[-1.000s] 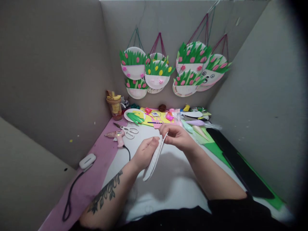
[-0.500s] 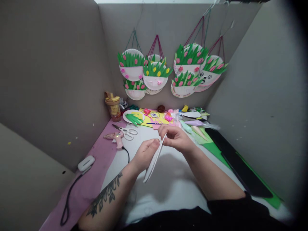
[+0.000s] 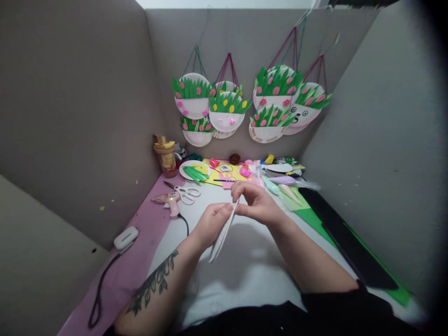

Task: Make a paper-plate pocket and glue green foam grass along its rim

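Observation:
A white paper plate (image 3: 223, 237), seen almost edge-on, is held tilted above the middle of the table. My left hand (image 3: 214, 223) grips its left side, thumb on top near the upper end. At that upper end my right hand (image 3: 255, 201) pinches the rim between thumb and curled fingers. On the far side of the hands lies another white plate (image 3: 185, 165) bearing green paper leaves (image 3: 196, 174). White-handled scissors (image 3: 187, 193) and a pink glue gun (image 3: 170, 201) rest to the left of my hands.
Finished-looking plate baskets with paper flowers (image 3: 227, 109) hang on the back wall. A brown cup (image 3: 167, 161) stands at the back left. A white case (image 3: 126, 238) with a cord lies at left. Piping bags (image 3: 282, 179) and a black flat object (image 3: 350, 242) lie at right.
My right hand's fingers have shifted slightly at the plate's upper rim, and its thumb has slid a little lower. The left hand keeps its hold; the view has tipped slightly.

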A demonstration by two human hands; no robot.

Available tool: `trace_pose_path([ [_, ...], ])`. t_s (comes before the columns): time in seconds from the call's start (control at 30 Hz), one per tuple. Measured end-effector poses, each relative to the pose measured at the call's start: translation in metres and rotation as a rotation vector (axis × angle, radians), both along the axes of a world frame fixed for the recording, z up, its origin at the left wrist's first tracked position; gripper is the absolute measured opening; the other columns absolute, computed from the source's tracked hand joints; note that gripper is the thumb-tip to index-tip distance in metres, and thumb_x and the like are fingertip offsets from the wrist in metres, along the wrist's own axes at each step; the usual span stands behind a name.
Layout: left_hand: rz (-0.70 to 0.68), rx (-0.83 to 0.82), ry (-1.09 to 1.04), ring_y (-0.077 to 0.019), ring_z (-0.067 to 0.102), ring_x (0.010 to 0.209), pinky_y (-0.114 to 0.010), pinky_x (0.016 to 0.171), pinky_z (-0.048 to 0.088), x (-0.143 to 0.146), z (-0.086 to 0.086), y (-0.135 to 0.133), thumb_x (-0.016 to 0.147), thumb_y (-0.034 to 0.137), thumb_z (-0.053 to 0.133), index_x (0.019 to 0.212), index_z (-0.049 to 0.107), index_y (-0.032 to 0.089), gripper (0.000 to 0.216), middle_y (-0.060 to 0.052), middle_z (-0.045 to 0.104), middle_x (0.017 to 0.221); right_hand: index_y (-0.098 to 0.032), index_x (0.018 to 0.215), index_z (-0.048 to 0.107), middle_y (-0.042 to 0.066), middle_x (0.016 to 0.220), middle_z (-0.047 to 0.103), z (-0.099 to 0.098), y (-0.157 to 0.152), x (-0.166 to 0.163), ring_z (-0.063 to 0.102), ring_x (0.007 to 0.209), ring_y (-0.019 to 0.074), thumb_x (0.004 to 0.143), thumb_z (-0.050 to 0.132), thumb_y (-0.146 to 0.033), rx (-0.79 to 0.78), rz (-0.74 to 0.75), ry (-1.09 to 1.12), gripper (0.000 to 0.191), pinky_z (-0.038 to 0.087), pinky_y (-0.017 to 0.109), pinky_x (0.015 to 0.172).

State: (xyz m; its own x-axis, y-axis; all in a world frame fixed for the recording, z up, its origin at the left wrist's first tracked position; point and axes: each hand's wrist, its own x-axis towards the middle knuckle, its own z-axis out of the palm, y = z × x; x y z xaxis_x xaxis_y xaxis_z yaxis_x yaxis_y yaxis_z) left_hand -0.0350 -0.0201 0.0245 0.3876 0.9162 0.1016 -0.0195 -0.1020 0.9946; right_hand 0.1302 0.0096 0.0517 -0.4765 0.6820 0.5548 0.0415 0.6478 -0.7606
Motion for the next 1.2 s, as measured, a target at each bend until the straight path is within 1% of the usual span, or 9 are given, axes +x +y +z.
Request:
trace_pose_path([
  [0.27,0.022,-0.017,-0.018,-0.0096,0.026,0.056,-0.025,0.052,0.024,0.001,-0.001,0.001,0.077,0.054,0.048,0.056,0.035,0.019,0.043,0.004,0.029,0.055,-0.021,0.074,0.055,0.001,0.074,0.053,0.0,-0.002,-0.002,0.049,0.072,0.0157,0.076,0.068,-0.046,0.003,-0.017,-0.001,0.028,0.04,0.03,0.07],
  [0.47,-0.046,-0.101,-0.053,-0.0087,0.029,0.055,-0.024,0.052,0.025,0.0,-0.003,0.001,0.08,0.053,0.05,0.06,0.039,0.017,0.042,0.004,0.034,0.057,-0.021,0.074,0.056,0.0,0.074,0.054,-0.002,-0.001,-0.003,0.049,0.071,0.0149,0.077,0.068,-0.045,0.0,0.0,0.003,0.027,0.04,0.03,0.07],
  [0.7,0.057,-0.036,-0.085,-0.013,0.05,0.068,-0.024,0.061,0.039,-0.017,0.004,0.02,0.077,0.06,0.055,0.088,0.056,0.015,0.046,-0.001,0.057,0.077,-0.023,0.091,0.065,0.002,0.082,0.062,0.004,0.0,0.0,0.054,0.078,0.0171,0.083,0.064,-0.031,0.164,-0.119,-0.079,0.011,0.042,0.032,0.073],
  [0.77,0.177,0.127,-0.108,-0.0179,0.056,0.085,-0.028,0.073,0.044,-0.032,0.011,0.023,0.082,0.061,0.048,0.092,0.06,0.015,0.048,-0.007,0.062,0.092,-0.024,0.093,0.066,0.003,0.08,0.062,0.007,0.001,0.004,0.055,0.077,0.018,0.084,0.062,-0.027,0.267,-0.199,-0.098,0.01,0.042,0.033,0.073],
  [0.83,0.271,0.382,-0.045,-0.0225,0.055,0.103,-0.035,0.089,0.042,-0.046,0.021,0.021,0.087,0.057,0.042,0.091,0.066,0.015,0.048,-0.012,0.064,0.103,-0.025,0.096,0.066,0.002,0.078,0.062,0.008,0.0,0.008,0.055,0.077,0.0188,0.084,0.062,-0.023,0.416,-0.312,-0.095,0.013,0.041,0.036,0.076],
  [0.9,0.309,0.641,0.155,-0.0244,0.054,0.108,-0.038,0.097,0.038,-0.055,0.029,0.016,0.082,0.051,0.056,0.094,0.069,0.018,0.038,-0.011,0.065,0.106,-0.027,0.1,0.065,0.002,0.078,0.063,0.009,-0.002,0.011,0.055,0.077,0.0194,0.082,0.063,-0.02,0.596,-0.423,-0.083,0.019,0.04,0.039,0.081],
  [1.03,0.529,1.034,0.352,-0.0215,0.058,0.099,-0.039,0.094,0.04,-0.053,0.03,0.012,0.074,0.032,0.071,0.095,0.069,0.023,0.023,-0.006,0.07,0.096,-0.03,0.105,0.062,0.001,0.082,0.062,0.008,-0.008,0.011,0.055,0.079,0.019,0.08,0.065,-0.017,0.853,-0.529,-0.049,0.028,0.039,0.043,0.089],
  [1.13,0.598,1.203,0.395,-0.0178,0.061,0.088,-0.037,0.088,0.042,-0.047,0.024,0.013,0.077,0.023,0.069,0.085,0.07,0.024,0.008,-0.002,0.072,0.084,-0.029,0.105,0.061,0.001,0.081,0.058,0.008,-0.013,0.008,0.053,0.081,0.0192,0.08,0.064,-0.016,0.926,-0.573,-0.056,0.029,0.04,0.044,0.09],
  [1.2,0.628,1.267,0.433,-0.0171,0.061,0.086,-0.036,0.086,0.041,-0.046,0.021,0.012,0.077,0.021,0.069,0.084,0.07,0.025,0.008,-0.001,0.072,0.083,-0.029,0.101,0.062,0.002,0.084,0.055,0.008,-0.016,0.006,0.051,0.086,0.0209,0.078,0.066,-0.018,0.942,-0.624,-0.08,0.026,0.04,0.046,0.091],
])
